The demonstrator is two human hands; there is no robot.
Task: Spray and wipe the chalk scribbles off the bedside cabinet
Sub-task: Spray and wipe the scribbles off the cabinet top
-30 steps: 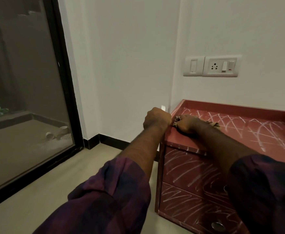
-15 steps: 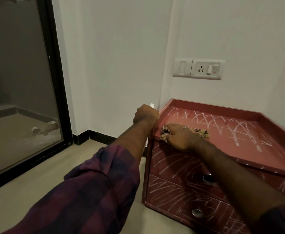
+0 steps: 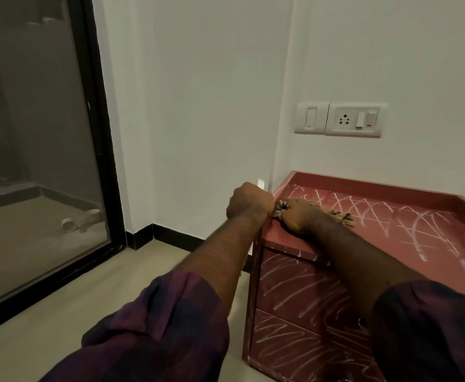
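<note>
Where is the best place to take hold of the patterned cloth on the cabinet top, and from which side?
Probably the loose bunched end of the cloth that sticks out past the right hand, taken from above and from the right. It lies flat on the cabinet top, so only a downward pinch of raised folds would catch it; the rest is pinned under the palm.

Left hand (image 3: 249, 201) fisted — right hand (image 3: 298, 216) flat, palm down.

A white switch plate (image 3: 311, 118) and socket panel (image 3: 356, 120) sit side by side on a pale wall, while a black-framed glass door (image 3: 46, 150) shows two overturned cups (image 3: 81, 219) outside.
</note>
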